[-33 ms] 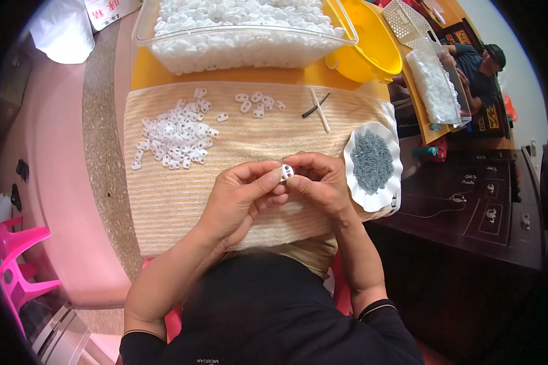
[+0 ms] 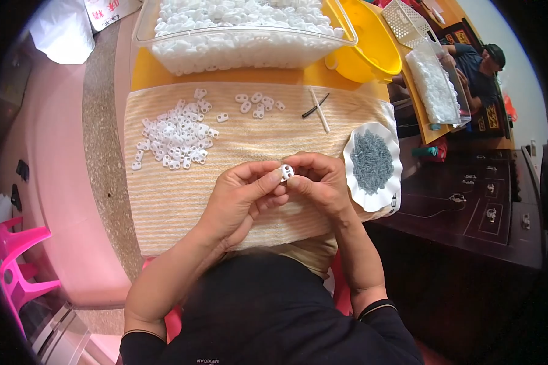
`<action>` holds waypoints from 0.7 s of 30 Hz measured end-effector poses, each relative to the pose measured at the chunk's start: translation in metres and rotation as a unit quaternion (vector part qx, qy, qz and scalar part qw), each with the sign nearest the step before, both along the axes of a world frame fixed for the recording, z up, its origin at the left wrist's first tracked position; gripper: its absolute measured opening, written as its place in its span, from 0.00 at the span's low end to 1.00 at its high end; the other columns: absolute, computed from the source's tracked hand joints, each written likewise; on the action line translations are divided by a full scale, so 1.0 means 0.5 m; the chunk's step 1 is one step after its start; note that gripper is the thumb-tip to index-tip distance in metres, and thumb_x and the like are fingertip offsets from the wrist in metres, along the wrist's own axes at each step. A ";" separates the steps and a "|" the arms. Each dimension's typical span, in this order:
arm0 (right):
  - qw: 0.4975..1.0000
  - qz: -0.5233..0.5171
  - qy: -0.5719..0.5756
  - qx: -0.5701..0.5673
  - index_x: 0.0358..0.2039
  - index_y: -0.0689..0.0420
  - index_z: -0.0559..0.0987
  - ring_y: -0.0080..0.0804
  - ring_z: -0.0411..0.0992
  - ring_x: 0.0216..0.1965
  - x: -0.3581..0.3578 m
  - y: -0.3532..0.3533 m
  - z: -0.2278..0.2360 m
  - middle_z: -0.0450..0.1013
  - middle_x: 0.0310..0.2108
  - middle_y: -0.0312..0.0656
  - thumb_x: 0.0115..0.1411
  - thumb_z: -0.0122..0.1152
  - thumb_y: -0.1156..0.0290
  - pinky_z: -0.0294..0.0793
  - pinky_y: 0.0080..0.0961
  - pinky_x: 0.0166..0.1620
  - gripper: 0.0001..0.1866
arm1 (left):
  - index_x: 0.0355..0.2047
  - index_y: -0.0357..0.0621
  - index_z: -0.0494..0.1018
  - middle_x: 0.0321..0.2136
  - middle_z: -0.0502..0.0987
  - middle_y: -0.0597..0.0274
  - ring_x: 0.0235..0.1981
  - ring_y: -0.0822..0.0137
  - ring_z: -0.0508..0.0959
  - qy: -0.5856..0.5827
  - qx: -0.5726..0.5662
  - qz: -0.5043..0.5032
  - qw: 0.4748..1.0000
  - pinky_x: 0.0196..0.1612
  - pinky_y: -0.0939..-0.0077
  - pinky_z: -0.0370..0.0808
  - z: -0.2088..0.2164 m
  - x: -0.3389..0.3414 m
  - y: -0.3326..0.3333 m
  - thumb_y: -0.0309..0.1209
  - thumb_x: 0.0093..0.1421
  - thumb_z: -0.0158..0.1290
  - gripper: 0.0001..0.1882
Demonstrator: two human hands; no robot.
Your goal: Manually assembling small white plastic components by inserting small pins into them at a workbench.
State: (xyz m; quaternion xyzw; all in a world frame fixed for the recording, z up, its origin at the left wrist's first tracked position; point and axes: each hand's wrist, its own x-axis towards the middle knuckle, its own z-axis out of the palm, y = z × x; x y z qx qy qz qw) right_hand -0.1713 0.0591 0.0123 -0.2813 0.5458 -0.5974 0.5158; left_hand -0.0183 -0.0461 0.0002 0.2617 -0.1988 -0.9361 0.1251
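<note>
A small white plastic piece with holes (image 2: 287,173) is pinched between both hands above the striped towel (image 2: 170,213). My left hand (image 2: 240,198) grips its left side with thumb and forefinger. On the other side, the thumb and forefinger of my right hand (image 2: 323,182) close on it. To the left on the towel lies a heap of similar white two-holed pieces (image 2: 178,135), with a smaller loose group (image 2: 259,103) farther back. Beside my right hand, a white wavy-rimmed dish (image 2: 351,182) holds many tiny grey parts (image 2: 372,163). A white stick (image 2: 321,115) crosses a black one (image 2: 310,112).
At the far edge stands a clear bin (image 2: 243,45) full of white pieces, beside a yellow basin (image 2: 371,55). Another person (image 2: 475,73) sits at the far right by a second filled bin (image 2: 435,91). A pink stool (image 2: 24,249) stands at the left.
</note>
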 end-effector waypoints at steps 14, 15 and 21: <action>0.995 0.011 0.007 -0.102 0.43 0.65 0.77 0.27 0.71 0.41 0.012 -0.001 -0.013 0.68 0.44 0.45 0.55 0.65 0.76 0.73 0.20 0.43 0.15 | 0.34 0.41 0.71 0.36 0.78 0.57 0.34 0.74 0.78 0.076 -0.025 -0.009 0.997 0.39 0.80 0.77 0.006 0.002 0.006 0.29 0.61 0.54 0.05; 0.994 0.012 0.021 -0.110 0.43 0.65 0.77 0.27 0.70 0.41 0.012 -0.001 -0.014 0.68 0.44 0.45 0.55 0.65 0.75 0.73 0.20 0.43 0.15 | 0.34 0.41 0.71 0.37 0.78 0.57 0.34 0.73 0.78 0.082 -0.031 -0.008 0.996 0.39 0.80 0.77 0.005 0.003 0.007 0.29 0.62 0.54 0.05; 0.991 0.019 0.068 -0.115 0.43 0.65 0.76 0.27 0.69 0.43 0.020 0.001 0.001 0.68 0.45 0.46 0.56 0.65 0.74 0.71 0.21 0.45 0.15 | 0.33 0.40 0.71 0.35 0.79 0.57 0.34 0.73 0.78 0.077 -0.052 0.011 0.996 0.39 0.79 0.76 0.013 0.006 0.013 0.28 0.61 0.55 0.05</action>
